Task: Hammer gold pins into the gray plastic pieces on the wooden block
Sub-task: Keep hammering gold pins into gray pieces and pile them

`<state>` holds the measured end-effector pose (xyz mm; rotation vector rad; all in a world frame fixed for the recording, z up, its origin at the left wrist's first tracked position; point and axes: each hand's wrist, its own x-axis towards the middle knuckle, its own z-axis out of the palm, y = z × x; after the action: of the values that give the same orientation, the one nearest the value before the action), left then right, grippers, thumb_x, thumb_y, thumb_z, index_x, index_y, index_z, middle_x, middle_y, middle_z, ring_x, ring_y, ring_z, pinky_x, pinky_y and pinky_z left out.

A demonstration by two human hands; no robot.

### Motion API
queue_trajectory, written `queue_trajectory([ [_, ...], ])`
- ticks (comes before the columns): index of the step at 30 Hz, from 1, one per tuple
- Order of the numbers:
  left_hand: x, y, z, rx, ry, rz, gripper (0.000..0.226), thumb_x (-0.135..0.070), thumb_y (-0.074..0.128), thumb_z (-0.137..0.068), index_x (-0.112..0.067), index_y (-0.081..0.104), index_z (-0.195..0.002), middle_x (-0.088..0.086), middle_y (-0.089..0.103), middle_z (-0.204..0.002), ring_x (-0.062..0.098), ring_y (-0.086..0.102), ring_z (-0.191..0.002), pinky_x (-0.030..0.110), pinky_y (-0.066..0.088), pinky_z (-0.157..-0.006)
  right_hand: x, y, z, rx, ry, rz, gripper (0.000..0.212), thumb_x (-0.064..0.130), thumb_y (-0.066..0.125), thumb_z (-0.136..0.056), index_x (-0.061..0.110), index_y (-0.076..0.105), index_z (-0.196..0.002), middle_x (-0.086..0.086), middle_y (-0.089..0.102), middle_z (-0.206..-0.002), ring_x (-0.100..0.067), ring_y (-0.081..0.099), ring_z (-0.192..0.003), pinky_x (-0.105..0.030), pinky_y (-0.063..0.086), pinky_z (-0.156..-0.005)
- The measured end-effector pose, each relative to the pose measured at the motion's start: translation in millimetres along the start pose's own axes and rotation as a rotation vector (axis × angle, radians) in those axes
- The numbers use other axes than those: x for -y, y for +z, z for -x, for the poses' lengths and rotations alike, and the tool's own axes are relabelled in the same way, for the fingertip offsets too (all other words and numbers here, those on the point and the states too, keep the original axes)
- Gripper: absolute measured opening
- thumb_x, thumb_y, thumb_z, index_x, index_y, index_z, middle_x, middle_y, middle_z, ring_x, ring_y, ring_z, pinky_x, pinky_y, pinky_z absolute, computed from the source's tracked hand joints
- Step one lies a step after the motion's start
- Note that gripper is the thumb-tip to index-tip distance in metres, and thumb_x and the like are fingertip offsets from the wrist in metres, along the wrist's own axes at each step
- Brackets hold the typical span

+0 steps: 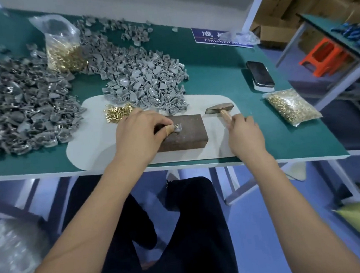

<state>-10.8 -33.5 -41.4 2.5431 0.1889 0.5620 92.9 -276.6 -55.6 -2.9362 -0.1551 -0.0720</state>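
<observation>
Head view: left hand [139, 132] pinches gold pin [176, 126] on gray plastic piece [179, 128], wooden block [184, 131] near table front edge. Right hand [244, 132] grips hammer [220, 109]. Risk: blow striking fingertips, pin tilting.

A single wide-angle head view looks forward and steeply down over the near edge of the green surface [212, 69] (its straight edges bow toward the frame's borders), close above the wooden block [185, 133], with the person's lap below.

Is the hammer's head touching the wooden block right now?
No. The hammer, gripped by the right hand, has its head beside the wooden block, over the white mat.
</observation>
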Motion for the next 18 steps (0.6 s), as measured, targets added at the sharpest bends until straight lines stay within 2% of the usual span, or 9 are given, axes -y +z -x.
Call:
queue_trajectory([
  [2, -0.2, -1.0, -0.3, -0.001, 0.004, -0.016, 0.013, -0.048, 0.070, -0.090, -0.039, 0.077, -0.096, -0.017, 0.071, -0.093, 0.017, 0.055, -0.097, 0.035, 0.042, -0.078, -2.9, -13.9, -2.6, 0.033, -0.030, -0.084, 0.024, 0.018, 0.039, -0.107, 0.006, 0.054, -0.122, -0.020, 0.055, -0.116, -0.043, 0.056, -0.098, -0.047, 0.047, -0.081],
  [5, -1.0, -2.4, -1.8, 0.005, 0.014, -0.052, 0.015, -0.050, 0.069, -0.090, -0.039, 0.077, -0.097, -0.016, 0.070, -0.092, 0.015, 0.052, -0.093, 0.033, 0.037, -0.073, 1.3, -33.8, 11.2, -0.018, -0.125, -0.376, 0.027, 0.019, 0.034, -0.108, 0.013, 0.056, -0.093, -0.002, 0.062, -0.089, -0.028, 0.056, -0.074, -0.037, 0.041, -0.064],
  [7, -1.3, -3.6, -2.7, 0.025, 0.022, -0.066, 0.016, -0.051, 0.068, -0.091, -0.040, 0.076, -0.099, -0.017, 0.068, -0.093, 0.012, 0.049, -0.093, 0.031, 0.031, -0.070, 11.5, -45.7, 28.5, 0.031, -0.163, -0.628, 0.031, 0.025, 0.037, -0.109, 0.014, 0.061, -0.091, 0.012, 0.063, -0.078, -0.014, 0.050, -0.054, -0.030, 0.039, -0.055],
  [8, -0.5, -4.3, -2.9, 0.035, 0.033, -0.067, 0.015, -0.051, 0.067, -0.092, -0.040, 0.076, -0.098, -0.018, 0.067, -0.093, 0.012, 0.049, -0.094, 0.031, 0.032, -0.069, 16.3, -49.7, 36.4, 0.082, -0.200, -0.670, 0.028, 0.027, 0.041, -0.108, 0.016, 0.063, -0.096, 0.013, 0.062, -0.072, -0.010, 0.046, -0.050, -0.027, 0.038, -0.052],
  [10, 1.3, -4.4, -3.2, 0.036, 0.059, -0.070, 0.015, -0.052, 0.066, -0.092, -0.041, 0.075, -0.097, -0.019, 0.065, -0.091, 0.012, 0.050, -0.095, 0.031, 0.033, -0.067, 22.7, -53.8, 48.3, 0.169, -0.302, -0.593, 0.018, 0.033, 0.046, -0.107, 0.026, 0.062, -0.104, 0.012, 0.061, -0.068, -0.007, 0.045, -0.051, -0.023, 0.037, -0.052],
  [11, 2.5, -3.7, -3.4, 0.028, 0.069, -0.068, 0.015, -0.053, 0.066, -0.091, -0.042, 0.075, -0.096, -0.019, 0.063, -0.089, 0.012, 0.049, -0.094, 0.031, 0.033, -0.066, 24.2, -54.1, 53.0, 0.177, -0.340, -0.499, 0.015, 0.036, 0.045, -0.107, 0.033, 0.059, -0.107, 0.013, 0.061, -0.071, -0.007, 0.048, -0.056, -0.025, 0.038, -0.055],
  [14, 5.6, -2.1, -3.1, 0.013, 0.073, -0.060, 0.014, -0.054, 0.067, -0.090, -0.043, 0.075, -0.094, -0.022, 0.056, -0.084, 0.008, 0.043, -0.090, 0.031, 0.031, -0.064, 28.0, -53.3, 66.6, 0.011, -0.338, -0.301, 0.017, 0.050, 0.035, -0.105, 0.045, 0.050, -0.113, 0.014, 0.061, -0.077, -0.017, 0.056, -0.074, -0.036, 0.044, -0.066],
  [16, 6.0, -1.8, -3.9, 0.006, 0.073, -0.055, 0.013, -0.054, 0.069, -0.089, -0.043, 0.075, -0.091, -0.023, 0.053, -0.081, 0.008, 0.043, -0.089, 0.030, 0.029, -0.062, 36.6, -53.8, 76.1, -0.069, -0.333, -0.334, 0.022, 0.051, 0.034, -0.105, 0.045, 0.050, -0.117, 0.016, 0.058, -0.075, -0.021, 0.053, -0.074, -0.037, 0.045, -0.065],
  [18, 5.9, -2.9, -5.0, -0.009, 0.075, -0.054, 0.011, -0.053, 0.071, -0.087, -0.044, 0.076, -0.087, -0.024, 0.051, -0.078, 0.009, 0.042, -0.086, 0.028, 0.025, -0.057, 43.5, -50.9, 78.4, -0.079, -0.363, -0.291, 0.024, 0.047, 0.035, -0.106, 0.044, 0.052, -0.124, 0.016, 0.053, -0.073, -0.020, 0.048, -0.073, -0.037, 0.042, -0.064],
])
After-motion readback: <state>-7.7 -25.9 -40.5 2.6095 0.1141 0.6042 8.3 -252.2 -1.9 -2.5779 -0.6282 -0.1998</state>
